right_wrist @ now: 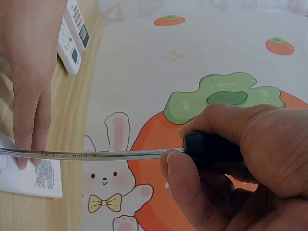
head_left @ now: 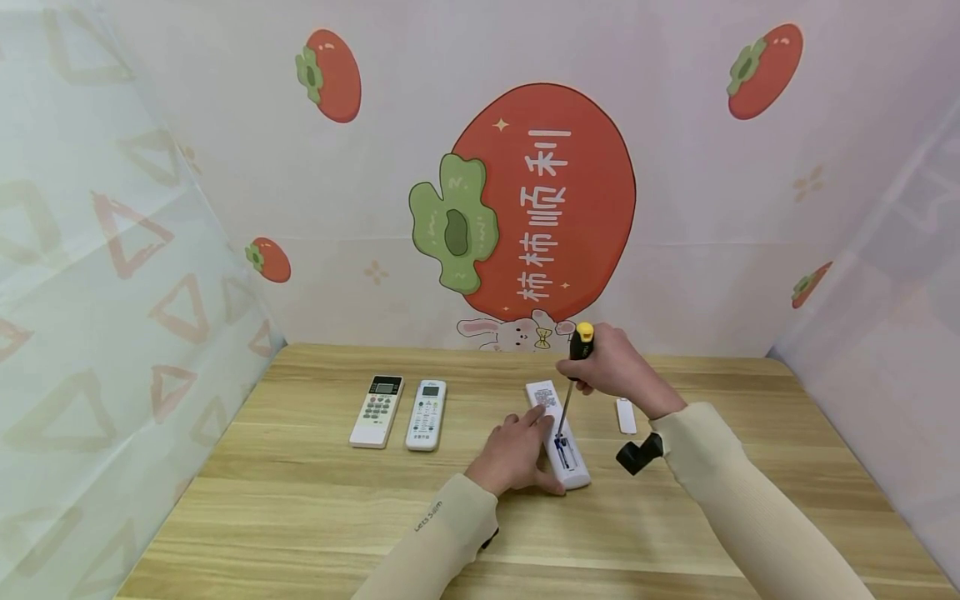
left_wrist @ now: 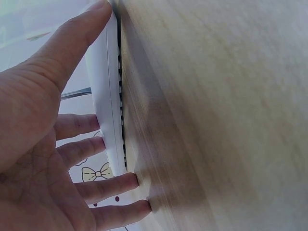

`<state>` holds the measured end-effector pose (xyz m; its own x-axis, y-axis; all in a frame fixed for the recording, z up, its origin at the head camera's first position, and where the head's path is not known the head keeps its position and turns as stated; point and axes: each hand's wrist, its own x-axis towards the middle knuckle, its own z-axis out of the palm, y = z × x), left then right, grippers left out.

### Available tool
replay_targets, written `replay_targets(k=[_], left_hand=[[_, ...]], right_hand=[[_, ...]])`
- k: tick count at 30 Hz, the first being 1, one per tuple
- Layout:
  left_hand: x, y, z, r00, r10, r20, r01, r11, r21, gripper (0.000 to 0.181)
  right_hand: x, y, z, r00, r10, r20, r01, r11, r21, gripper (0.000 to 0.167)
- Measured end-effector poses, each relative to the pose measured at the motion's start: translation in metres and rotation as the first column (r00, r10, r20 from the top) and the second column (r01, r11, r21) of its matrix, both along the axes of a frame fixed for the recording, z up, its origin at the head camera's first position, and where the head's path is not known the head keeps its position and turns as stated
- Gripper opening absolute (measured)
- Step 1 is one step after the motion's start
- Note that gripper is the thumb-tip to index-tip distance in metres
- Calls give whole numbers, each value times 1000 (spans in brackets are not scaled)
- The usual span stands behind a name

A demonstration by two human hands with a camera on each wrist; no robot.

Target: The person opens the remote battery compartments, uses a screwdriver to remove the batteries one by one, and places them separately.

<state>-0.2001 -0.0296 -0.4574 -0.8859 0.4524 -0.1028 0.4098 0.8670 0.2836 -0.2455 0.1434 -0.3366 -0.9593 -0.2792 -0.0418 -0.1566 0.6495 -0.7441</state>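
Note:
A white remote (head_left: pixel 576 477) lies face down on the wooden table, its battery compartment uncovered. My right hand (head_left: pixel 617 363) grips the black handle of a screwdriver (head_left: pixel 566 404) with a yellow end; the tip is at the upper end of the compartment. In the right wrist view the fingers curl round the handle (right_wrist: pixel 211 148). My left hand (head_left: pixel 517 454) rests along the remote, thumb at its lower end and fingertips on its upper part. The left wrist view shows the thumb and two fingers against the remote's side (left_wrist: pixel 111 96), two other fingertips touching the table.
Two remotes, one with a dark-framed screen (head_left: pixel 377 412) and one white (head_left: pixel 426 416), lie face up to the left. A small white cover (head_left: pixel 626 416) lies right of the opened remote. A patterned cloth (head_left: pixel 675 275) hangs behind the table (head_left: pixel 300 500).

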Motion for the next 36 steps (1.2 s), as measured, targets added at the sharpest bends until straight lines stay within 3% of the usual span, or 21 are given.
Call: replay_targets(k=[36], left_hand=[[1, -1, 2, 1000, -1, 9, 1, 1000, 10, 101]], right_hand=[[3, 2, -1, 1000, 0, -30, 0, 1000, 1, 20]])
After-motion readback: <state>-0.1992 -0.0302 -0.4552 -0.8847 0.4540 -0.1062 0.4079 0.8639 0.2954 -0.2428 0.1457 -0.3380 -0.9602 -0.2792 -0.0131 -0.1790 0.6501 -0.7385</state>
